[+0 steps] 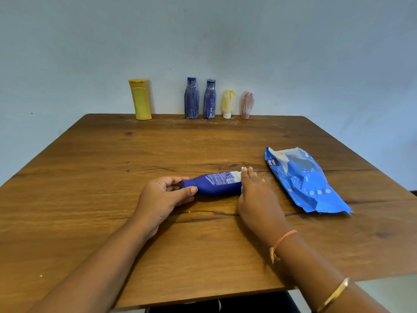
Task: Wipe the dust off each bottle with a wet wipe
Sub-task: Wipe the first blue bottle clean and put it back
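Note:
A dark blue bottle (214,184) lies on its side in the middle of the wooden table (112,177), cap end to the left. My left hand (164,195) pinches its cap end between thumb and fingers. My right hand (255,195) wraps around the bottle's base end with a white wet wipe (239,175) pressed between palm and bottle; only slivers of the wipe show. Along the far edge stand dusty bottles: a yellow one (141,100), two blue ones (191,99) (209,99), a small yellow tube (228,104) and a pink tube (247,105).
A blue pack of wet wipes (304,179) lies flat on the table just right of my right hand. A pale wall rises directly behind the row of bottles. The table's near edge runs under my forearms.

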{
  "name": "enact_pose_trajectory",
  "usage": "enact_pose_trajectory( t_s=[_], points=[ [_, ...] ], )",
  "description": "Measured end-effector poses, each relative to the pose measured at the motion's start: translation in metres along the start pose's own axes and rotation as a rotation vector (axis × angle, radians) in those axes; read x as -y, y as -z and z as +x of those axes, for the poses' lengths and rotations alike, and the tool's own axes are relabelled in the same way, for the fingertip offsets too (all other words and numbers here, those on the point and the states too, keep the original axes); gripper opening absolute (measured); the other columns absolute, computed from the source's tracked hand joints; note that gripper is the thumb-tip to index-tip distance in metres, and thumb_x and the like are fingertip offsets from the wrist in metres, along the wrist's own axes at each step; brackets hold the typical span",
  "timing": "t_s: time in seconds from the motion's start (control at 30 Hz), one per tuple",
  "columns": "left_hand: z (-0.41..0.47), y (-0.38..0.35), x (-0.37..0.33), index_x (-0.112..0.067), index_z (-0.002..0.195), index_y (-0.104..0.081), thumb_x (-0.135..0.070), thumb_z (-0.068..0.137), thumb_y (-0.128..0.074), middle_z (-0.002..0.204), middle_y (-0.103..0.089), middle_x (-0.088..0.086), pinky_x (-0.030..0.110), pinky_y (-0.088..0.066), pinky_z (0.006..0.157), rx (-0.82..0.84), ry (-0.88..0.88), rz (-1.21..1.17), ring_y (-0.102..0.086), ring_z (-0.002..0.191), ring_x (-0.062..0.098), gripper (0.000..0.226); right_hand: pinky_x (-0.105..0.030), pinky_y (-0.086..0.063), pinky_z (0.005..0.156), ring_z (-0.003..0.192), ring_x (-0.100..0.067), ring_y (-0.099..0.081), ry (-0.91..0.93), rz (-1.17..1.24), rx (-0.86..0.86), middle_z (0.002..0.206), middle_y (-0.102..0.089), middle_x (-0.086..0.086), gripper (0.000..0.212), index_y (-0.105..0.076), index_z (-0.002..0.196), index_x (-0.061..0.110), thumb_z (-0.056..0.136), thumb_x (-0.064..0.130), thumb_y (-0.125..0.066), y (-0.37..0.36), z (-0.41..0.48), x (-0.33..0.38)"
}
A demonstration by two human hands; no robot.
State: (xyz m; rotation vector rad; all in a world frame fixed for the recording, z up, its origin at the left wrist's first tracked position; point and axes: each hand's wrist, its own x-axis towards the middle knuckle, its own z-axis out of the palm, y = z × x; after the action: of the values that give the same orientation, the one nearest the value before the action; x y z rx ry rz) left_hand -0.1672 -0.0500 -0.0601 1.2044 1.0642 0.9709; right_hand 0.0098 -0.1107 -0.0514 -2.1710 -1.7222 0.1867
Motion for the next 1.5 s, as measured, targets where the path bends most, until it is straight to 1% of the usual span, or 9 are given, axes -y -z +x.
enact_pose_trajectory(
  t_s=[0.23,0.47,0.57,0.73,0.8,0.87,1.2,1.4,1.5],
  points=[
    [-0.003,-0.001,-0.003,0.002,0.094,-0.067,-0.014,0.081,-0.066,0.083,-0.07,0.017,0.017,-0.056,0.058,0.023,0.011,-0.024,-0.068,0.063,0.012,0.021,-0.029,0.009,0.113,0.143,-0.015,0.009,0.372,-0.002,0.047,0.157,0.006,-0.005,0.063,0.001,0.147,0.011,0.094,0.01,-0.032,-0.011,-0.028,0.057],
    [-0.003,0.004,-0.009,-0.002,0.1,-0.063,-0.037,0.074,-0.063,0.08,-0.071,0.017,0.017,-0.055,0.058,0.074,0.094,0.0,-0.067,0.064,0.016,0.044,-0.03,-0.004,0.115,0.142,-0.014,-0.013,0.179,-0.032,-0.044,0.154,-0.021,-0.004,0.054,-0.019,0.146,0.012,0.094,0.012,-0.035,0.009,0.009,0.017],
    [0.0,0.004,-0.009,-0.004,0.1,-0.063,-0.033,0.083,-0.061,0.076,-0.071,0.014,0.016,-0.055,0.055,0.068,0.129,-0.005,-0.067,0.063,0.016,0.034,-0.027,-0.004,0.115,0.142,-0.014,-0.013,0.12,0.002,-0.091,0.154,-0.019,-0.004,0.054,-0.02,0.146,0.012,0.094,0.01,-0.035,0.01,0.005,0.005],
    [-0.001,-0.002,-0.009,-0.004,0.095,-0.06,-0.028,0.091,-0.055,0.06,-0.064,0.01,0.015,-0.048,0.042,0.033,0.062,0.034,-0.057,0.044,0.011,0.025,-0.034,0.006,0.116,0.143,-0.014,0.005,0.358,0.036,-0.075,0.156,0.001,-0.003,0.066,-0.004,0.147,0.014,0.09,0.007,-0.038,-0.013,-0.028,0.043],
    [-0.001,-0.003,-0.008,-0.007,0.095,-0.059,-0.026,0.094,-0.05,0.055,-0.059,0.006,0.016,-0.043,0.037,0.01,0.002,0.07,-0.052,0.038,0.009,0.021,-0.037,0.012,0.112,0.144,-0.018,0.004,0.457,0.012,-0.043,0.156,-0.002,-0.008,0.065,-0.005,0.146,0.01,0.091,0.008,-0.039,-0.022,-0.031,0.06],
    [-0.001,-0.001,-0.009,-0.008,0.094,-0.059,-0.025,0.095,-0.048,0.055,-0.055,0.006,0.016,-0.038,0.034,0.007,-0.02,0.066,-0.047,0.035,0.009,0.02,-0.042,0.001,0.116,0.144,-0.022,-0.005,0.487,-0.014,-0.084,0.155,-0.011,-0.011,0.063,-0.013,0.146,0.006,0.09,0.009,-0.041,-0.024,-0.025,0.064],
    [0.002,0.001,-0.01,-0.017,0.101,-0.062,-0.037,0.094,-0.047,0.055,-0.063,0.009,0.017,-0.044,0.038,0.021,0.06,0.028,-0.054,0.041,0.012,0.026,-0.032,-0.008,0.117,0.144,-0.019,-0.007,0.075,0.028,-0.038,0.157,-0.003,-0.009,0.066,-0.006,0.148,0.01,0.091,0.007,-0.038,-0.004,0.007,0.013],
    [0.002,0.001,-0.01,-0.013,0.1,-0.06,-0.039,0.092,-0.051,0.056,-0.064,0.01,0.017,-0.047,0.039,-0.004,0.098,-0.006,-0.056,0.041,0.012,0.028,-0.036,-0.005,0.118,0.144,-0.021,0.005,0.064,0.01,0.024,0.155,0.01,-0.011,0.073,0.006,0.147,0.01,0.091,0.009,-0.041,-0.012,-0.008,0.031],
    [0.004,0.0,-0.01,-0.008,0.092,-0.057,-0.036,0.093,-0.05,0.046,-0.057,0.006,0.015,-0.041,0.033,-0.036,0.099,-0.018,-0.049,0.034,0.01,0.029,-0.037,-0.002,0.118,0.142,-0.019,0.014,0.257,0.008,0.07,0.154,0.017,-0.009,0.071,0.01,0.146,0.012,0.091,0.007,-0.036,-0.019,-0.028,0.053]
  ],
)
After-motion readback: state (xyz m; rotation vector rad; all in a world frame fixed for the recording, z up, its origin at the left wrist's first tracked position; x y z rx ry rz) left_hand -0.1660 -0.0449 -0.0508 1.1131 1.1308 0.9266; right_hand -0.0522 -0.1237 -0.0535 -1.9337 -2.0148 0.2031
